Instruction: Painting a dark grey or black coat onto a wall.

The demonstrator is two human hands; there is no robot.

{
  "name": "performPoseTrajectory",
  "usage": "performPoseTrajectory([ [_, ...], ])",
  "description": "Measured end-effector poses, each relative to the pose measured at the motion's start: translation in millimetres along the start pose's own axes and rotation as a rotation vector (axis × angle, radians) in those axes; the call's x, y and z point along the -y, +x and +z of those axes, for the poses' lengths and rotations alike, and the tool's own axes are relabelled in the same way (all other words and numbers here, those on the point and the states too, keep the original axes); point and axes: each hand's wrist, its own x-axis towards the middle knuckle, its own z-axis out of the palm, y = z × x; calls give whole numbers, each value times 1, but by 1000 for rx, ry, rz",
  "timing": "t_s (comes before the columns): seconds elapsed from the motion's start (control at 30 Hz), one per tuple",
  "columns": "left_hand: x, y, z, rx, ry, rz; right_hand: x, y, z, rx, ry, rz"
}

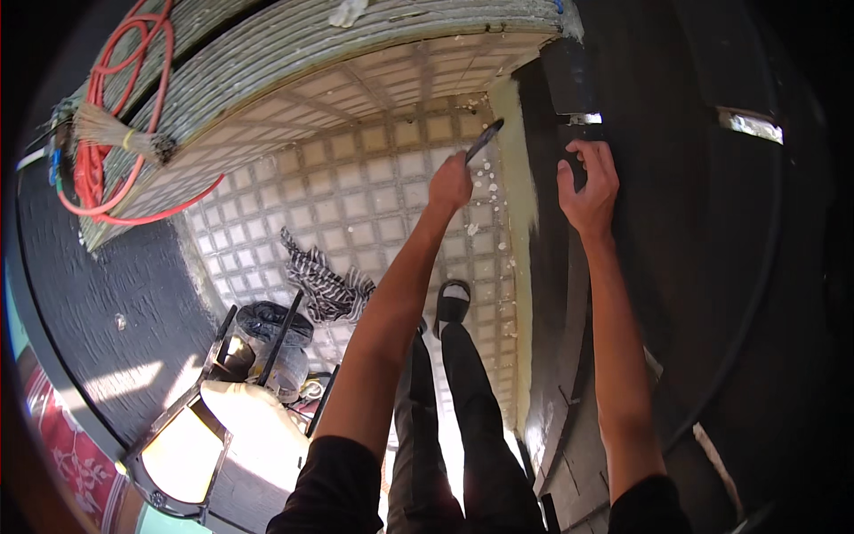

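Note:
My left hand (pixel 452 181) grips a slim dark tool (pixel 484 141), which looks like a paintbrush. The tool's far tip lies at the edge of a pale green painted strip (pixel 512 167), though I cannot tell whether it touches. This strip runs along the foot of a dark wall (pixel 557 220), beside the tiled floor (pixel 373 200). To the right, my right hand (pixel 592 190) is raised in front of the dark surface with its fingers bent and thumb apart. Nothing shows in it, and contact with the surface cannot be made out.
A red hose (pixel 160 87) and a twig brush bundle (pixel 123 137) lie on a ribbed ledge (pixel 280 73). A striped cloth (pixel 327 280) is on the floor. Left of my legs stand a chair (pixel 180 454) and a clear plastic container (pixel 288 370). Whitish spots (pixel 473 229) dot the tiles.

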Motion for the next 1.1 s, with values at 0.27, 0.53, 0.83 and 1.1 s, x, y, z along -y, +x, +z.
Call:
performPoseTrajectory([
  [0.27, -8, 111, 39, -13, -40, 47, -2, 4, 1, 27, -16, 17],
  [0.53, 0, 135, 58, -41, -16, 29, -6, 3, 3, 25, 3, 26],
  [0.83, 37, 55, 140, -49, -236, 162, -5, 2, 8, 14, 24, 32],
  [1.1, 30, -135, 193, 300, -406, -14, -13, -1, -5, 32, -37, 24],
])
